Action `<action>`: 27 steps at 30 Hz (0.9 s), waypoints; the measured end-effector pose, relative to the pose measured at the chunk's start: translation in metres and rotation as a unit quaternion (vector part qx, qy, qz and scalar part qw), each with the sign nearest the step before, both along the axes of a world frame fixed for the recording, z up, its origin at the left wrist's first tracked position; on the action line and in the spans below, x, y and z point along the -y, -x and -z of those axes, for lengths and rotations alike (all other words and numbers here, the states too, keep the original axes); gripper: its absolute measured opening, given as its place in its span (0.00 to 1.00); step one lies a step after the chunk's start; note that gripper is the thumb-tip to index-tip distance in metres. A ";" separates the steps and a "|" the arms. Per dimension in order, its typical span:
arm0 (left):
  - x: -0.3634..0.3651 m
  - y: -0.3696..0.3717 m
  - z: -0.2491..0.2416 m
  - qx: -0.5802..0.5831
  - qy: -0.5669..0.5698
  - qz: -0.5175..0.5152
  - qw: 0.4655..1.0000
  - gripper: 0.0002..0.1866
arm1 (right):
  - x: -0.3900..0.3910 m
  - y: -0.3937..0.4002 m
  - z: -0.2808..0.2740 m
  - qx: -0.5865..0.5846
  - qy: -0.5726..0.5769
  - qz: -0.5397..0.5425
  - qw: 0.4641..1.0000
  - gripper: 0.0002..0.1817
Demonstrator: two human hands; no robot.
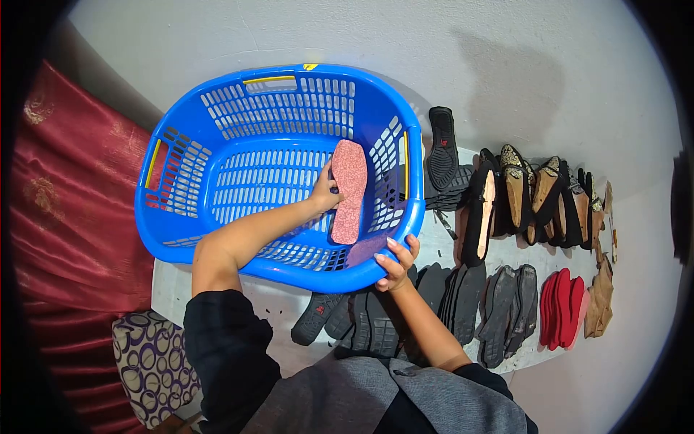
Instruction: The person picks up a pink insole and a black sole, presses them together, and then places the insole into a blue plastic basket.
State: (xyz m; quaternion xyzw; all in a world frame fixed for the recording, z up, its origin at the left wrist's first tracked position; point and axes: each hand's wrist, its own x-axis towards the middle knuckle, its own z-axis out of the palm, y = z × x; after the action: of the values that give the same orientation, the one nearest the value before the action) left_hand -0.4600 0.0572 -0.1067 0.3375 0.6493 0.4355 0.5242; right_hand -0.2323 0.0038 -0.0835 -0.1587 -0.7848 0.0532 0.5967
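Observation:
A pink speckled insole (348,192) stands out against the inside of a blue plastic laundry basket (318,278). My left hand (325,194) reaches into the basket and is closed on the insole's left edge, with part of the fingers hidden behind it. At the basket's near right corner, my right hand (397,263) has its fingers bent over the rim and grips it. The basket is slatted, with yellow-edged handle openings, and it rests over the left part of a pale table.
Black soles (442,148) lie stacked right of the basket. Several shoes on lasts (515,188) stand along the wall. Grey-black soles (463,304), red insoles (560,307) and tan pieces (599,300) line the table (170,289). A red curtain (87,217) hangs left, above a patterned cushion (155,365).

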 end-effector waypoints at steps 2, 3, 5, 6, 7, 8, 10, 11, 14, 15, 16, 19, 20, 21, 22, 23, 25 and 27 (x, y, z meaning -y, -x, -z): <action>0.000 0.000 0.004 -0.015 -0.013 -0.001 1.000 0.51 | 0.000 -0.001 0.001 0.000 -0.010 -0.008 1.000 0.23; 0.000 0.000 0.005 -0.022 -0.020 0.000 1.000 0.51 | 0.001 -0.001 0.002 0.001 -0.015 -0.010 1.000 0.23; 0.001 -0.001 0.008 -0.005 -0.033 -0.003 0.999 0.51 | 0.002 -0.003 0.004 0.004 -0.021 -0.013 1.000 0.22; 0.001 -0.001 0.009 0.004 -0.039 -0.004 0.999 0.51 | 0.003 -0.004 0.007 0.007 -0.022 -0.009 1.000 0.22; 0.001 -0.001 0.009 -0.002 -0.040 -0.003 0.999 0.51 | 0.004 -0.006 0.011 0.010 -0.023 -0.005 1.000 0.22; 0.002 -0.001 0.010 -0.009 -0.041 -0.001 0.999 0.51 | 0.005 -0.008 0.019 0.014 -0.023 0.002 1.000 0.22; 0.002 0.000 0.012 -0.014 -0.050 0.001 0.999 0.52 | 0.008 -0.009 0.022 0.018 -0.024 0.006 1.000 0.22; 0.002 0.000 0.014 -0.012 -0.058 0.001 0.998 0.52 | 0.008 -0.009 0.021 0.016 -0.024 0.002 1.000 0.22; 0.002 0.002 0.024 -0.053 -0.076 0.006 0.996 0.52 | 0.010 -0.011 0.023 0.027 -0.039 0.004 0.999 0.21; 0.002 0.002 0.023 -0.074 -0.081 0.009 0.994 0.51 | 0.010 -0.011 0.021 0.028 -0.052 0.006 0.998 0.20; 0.003 0.001 0.023 -0.077 -0.087 0.006 0.993 0.52 | 0.010 -0.011 0.018 0.029 -0.065 0.008 0.997 0.20; 0.006 -0.002 0.018 -0.080 -0.098 -0.003 0.992 0.53 | 0.009 -0.009 0.007 0.023 -0.109 0.016 0.994 0.19; 0.007 -0.003 0.016 -0.079 -0.097 -0.005 0.992 0.53 | 0.010 -0.009 0.006 0.026 -0.114 0.024 0.993 0.19; 0.008 -0.004 0.014 -0.077 -0.097 -0.008 0.992 0.52 | 0.012 -0.010 0.007 0.032 -0.113 0.025 0.993 0.20; 0.008 -0.004 0.014 -0.083 -0.097 -0.009 0.992 0.52 | 0.013 -0.011 0.007 0.038 -0.112 0.027 0.993 0.20; 0.007 -0.004 0.013 -0.090 -0.097 -0.011 0.991 0.52 | 0.015 -0.014 0.008 0.046 -0.104 0.023 0.993 0.21; 0.007 -0.002 0.015 -0.098 -0.102 -0.011 0.990 0.52 | 0.017 -0.015 0.008 0.053 -0.102 0.020 0.993 0.21; 0.007 -0.001 0.019 -0.102 -0.110 -0.006 0.989 0.51 | 0.017 -0.015 0.006 0.051 -0.101 0.019 0.993 0.21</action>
State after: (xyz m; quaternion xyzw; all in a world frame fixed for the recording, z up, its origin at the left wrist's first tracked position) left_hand -0.4591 0.0502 -0.1260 0.4316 0.6499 0.4706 0.4122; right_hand -0.2172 -0.0136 -0.0897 -0.1150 -0.8122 -0.0461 0.5701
